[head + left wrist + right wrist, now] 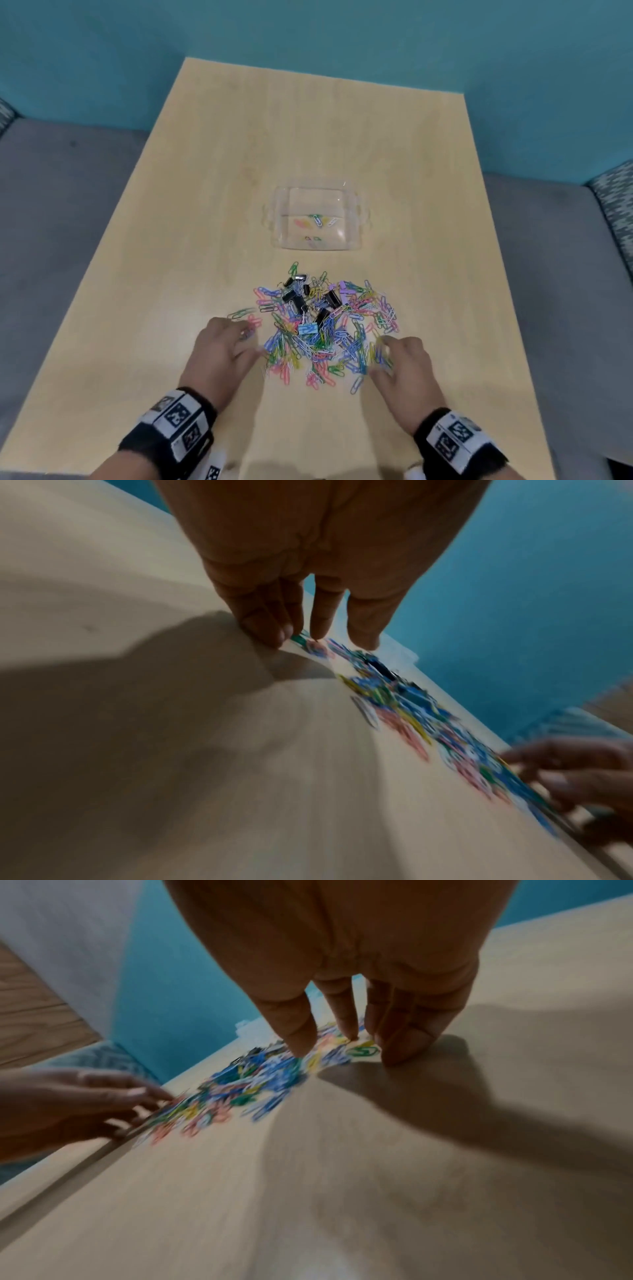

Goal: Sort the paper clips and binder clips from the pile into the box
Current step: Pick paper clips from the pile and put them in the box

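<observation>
Pile (pixel 325 325) of paper clips and black binder clips is sitting mid-table, clear box (pixel 317 217) just behind it holding only a few clips. Left hand (pixel 222 356) and right hand (pixel 402 368) are flanking the near edge, fingers spread, fingertips touching clips, probably corralling strays; nothing pinched.

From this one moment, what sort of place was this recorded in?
Probably a lounge or office seating nook: a light wood table flanked by grey upholstered seating against a teal wall, with office clips piled up.
</observation>
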